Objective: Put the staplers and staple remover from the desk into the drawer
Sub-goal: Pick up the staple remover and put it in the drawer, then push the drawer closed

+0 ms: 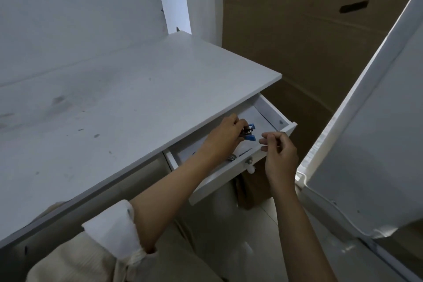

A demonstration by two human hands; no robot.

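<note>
The right hand [280,155] hovers over the front panel of the open drawer [231,181], fingers loosely curled, holding nothing. Just left of it, the left hand [223,138] reaches inside the drawer, fingers closed around the blue-handled staple remover [318,131]. Beyond that grip lies the white desk [128,103].

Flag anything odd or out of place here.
Nothing stands out. The left hand holds the blue staple remover over the open drawer; the desk only shows dark smudges.
</note>
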